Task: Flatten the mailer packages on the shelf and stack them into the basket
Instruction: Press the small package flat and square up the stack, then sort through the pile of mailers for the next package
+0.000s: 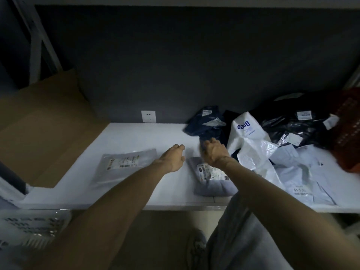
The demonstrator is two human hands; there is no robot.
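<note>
Step in hand: fetching the next mailer to flatten. Judged early in the task, since most of the pile is unsorted.

Right hand (214, 152) is stretched toward the back of the shelf (136, 137), fingers (209, 142) curled at the near edge of the navy mailer (206, 124). That spot is blurred, so I cannot tell whether they grip it or only touch it. Left hand (173, 156) hovers above the shelf's middle, fingers loosely bent, holding nothing.

Mailers: clear mailer (124, 164) lies flat left of centre near the front edge. Grey mailer (211, 182) lies at the front edge under the right wrist. White mailer (247, 139), black mailers (292, 121) and pale mailer (303, 178) are heaped crumpled toward the right end.

Baskets: red basket (348, 129) at the shelf's right end, white basket (33, 225) below the front-left corner. Cannot tell which one takes the stack. Box (39, 123) fills the left end.

Next move, as I judge it: pinch the navy mailer, drag it to the bare middle, then press it flat with both palms. It is thin film and likely to slide.
</note>
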